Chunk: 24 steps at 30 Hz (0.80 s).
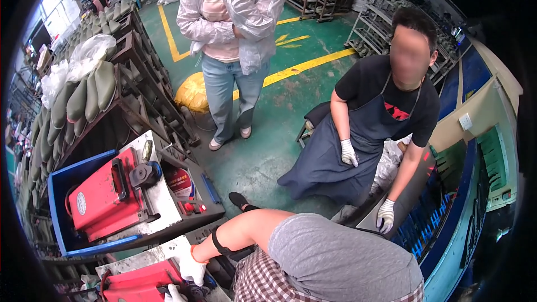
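My right hand (193, 265), in a white glove with an orange cuff, reaches left over the end of a red machine (141, 283). Its fingers bend down beside a dark knob-like part, and what they grip is hidden. Cut by the lower edge, my left hand (174, 294), gloved in white too, touches the same machine near a black piece; most of its fingers are out of sight. Just beyond lies a second red machine (103, 198) with a black handle and a dark round knob (144, 175), partly inside a blue crate (58, 207).
Racks of dark green boot-shaped forms (83, 99) line the left. A co-worker (363, 106) in a dark apron and striped gloves sits right, beside a blue-framed rack (428, 226). Another person (232, 50) stands ahead, arms folded, next to a yellow sack (192, 93).
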### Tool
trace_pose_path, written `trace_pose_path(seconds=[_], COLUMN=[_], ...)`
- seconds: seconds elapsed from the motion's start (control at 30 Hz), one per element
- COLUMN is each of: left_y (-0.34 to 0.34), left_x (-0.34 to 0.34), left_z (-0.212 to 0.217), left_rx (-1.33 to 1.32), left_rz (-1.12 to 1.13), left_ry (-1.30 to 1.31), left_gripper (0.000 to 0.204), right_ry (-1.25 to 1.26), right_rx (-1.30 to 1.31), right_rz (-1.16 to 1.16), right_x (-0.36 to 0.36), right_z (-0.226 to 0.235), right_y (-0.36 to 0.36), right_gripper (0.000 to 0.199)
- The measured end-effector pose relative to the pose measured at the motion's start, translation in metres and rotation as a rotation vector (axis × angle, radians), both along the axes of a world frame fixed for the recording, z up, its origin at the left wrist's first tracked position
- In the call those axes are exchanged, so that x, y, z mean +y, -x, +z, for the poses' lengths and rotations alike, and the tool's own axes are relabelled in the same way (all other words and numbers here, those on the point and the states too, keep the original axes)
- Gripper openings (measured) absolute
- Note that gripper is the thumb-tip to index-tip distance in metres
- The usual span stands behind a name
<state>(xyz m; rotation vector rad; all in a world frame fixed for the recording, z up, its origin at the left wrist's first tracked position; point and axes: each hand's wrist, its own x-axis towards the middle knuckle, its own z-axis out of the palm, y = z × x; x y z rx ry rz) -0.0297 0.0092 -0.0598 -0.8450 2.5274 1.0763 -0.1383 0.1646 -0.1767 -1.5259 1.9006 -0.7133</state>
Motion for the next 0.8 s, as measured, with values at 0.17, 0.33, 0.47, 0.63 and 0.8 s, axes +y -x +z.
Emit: trace_pose_path(seconds=[0.17,0.33,0.47,0.63,0.8], left_y=[0.001,0.000,-0.006,-0.004,0.000], left_x=[0.008,0.002,-0.006,-0.002,0.013], left_z=[0.005,0.001,-0.007,-0.007,0.006], left_rx=[-0.018,0.012,-0.008,0.083,0.050], left_rz=[0.009,-0.013,0.025,-0.001,-0.017], left_ry=[0.030,0.031,0.004,0.052,0.055], left_gripper=[0.039,0.039,0.042,0.050,0.048], right_ry=[-0.022,0.013,0.033,-0.015,-0.020], right_rx=[0.004,0.001,-0.016,0.014,-0.016], right_rz=[0.007,0.000,-0.012,0.023,-0.018], right_x=[0.001,0.003,0.000,-0.003,0.001], right_z=[0.002,-0.002,-0.005,-0.002,-0.002], right_y=[0.000,0.000,-0.001,0.001,0.005], right_gripper=[0.051,0.052,0.053,0.051,0.051])
